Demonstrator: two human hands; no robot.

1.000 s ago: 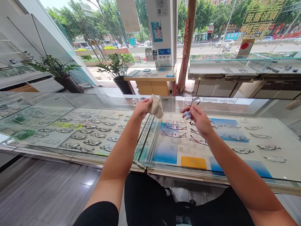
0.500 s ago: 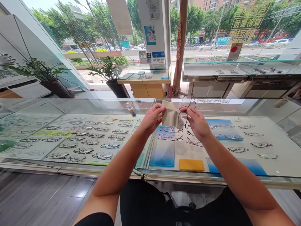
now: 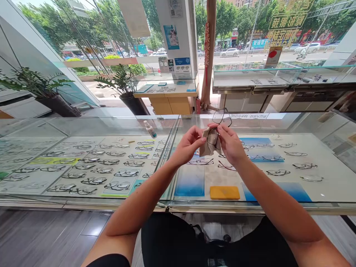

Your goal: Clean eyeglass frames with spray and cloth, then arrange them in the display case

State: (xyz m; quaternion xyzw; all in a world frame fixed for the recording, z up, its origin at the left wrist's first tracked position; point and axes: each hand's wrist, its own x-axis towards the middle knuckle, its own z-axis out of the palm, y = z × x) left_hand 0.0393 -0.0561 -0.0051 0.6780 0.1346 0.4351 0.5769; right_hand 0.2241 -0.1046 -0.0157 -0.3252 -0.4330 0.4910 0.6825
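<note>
Much rubbing pressure risked bending the black-framed eyeglasses (image 3: 213,137) our right hand (image 3: 231,144) gripped, our left hand (image 3: 190,145) pinching the lens cloth (image 3: 205,150)

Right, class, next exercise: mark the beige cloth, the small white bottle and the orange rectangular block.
Beige cloth (image 3: 206,150): head view, on its lower hanging part.
Small white bottle (image 3: 150,130): head view, middle of its body.
Orange rectangular block (image 3: 224,193): head view, centre of its upper face.

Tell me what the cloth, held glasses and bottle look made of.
Cloth: soft, matte fabric, judging by its folds. Glasses: thin, dark frame, metal or plastic, too fine to tell; see-through lenses, glass or plastic. Bottle: probably smooth plastic, from its white top and pale body.
</note>
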